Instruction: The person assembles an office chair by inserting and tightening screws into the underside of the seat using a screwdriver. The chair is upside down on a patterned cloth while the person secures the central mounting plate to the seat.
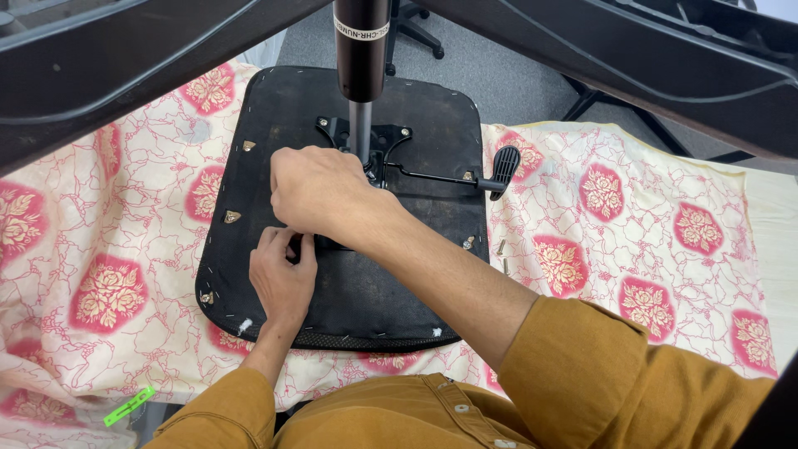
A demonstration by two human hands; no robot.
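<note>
Plainly, label by label:

Seat base: the black underside of an office chair seat (391,291) lies flat at the centre of the frame, on a cream cloth with red flower medallions (632,224) spread over the tabletop.

Mechanism: a black metal plate (384,137) sits at the upper middle of the seat base, with a gas cylinder (360,75) rising from it toward the top of the frame.

Lever: a thin rod with a black paddle handle (504,166) runs out to the right of the plate, past the seat edge.

Right hand: the right hand (320,195) reaches across from the lower right and rests on the seat base just below the plate, fingers curled narrow and pressed down; what they pinch is hidden.

Left hand: the left hand (283,278) lies just below the right, touching it, fingers bent narrow against the fabric; whether they hold anything cannot be told.

Screws: two small bolts (502,254) lie on the cloth just right of the seat.

Green tag: a bright green strip (128,406) lies at the lower left.
</note>
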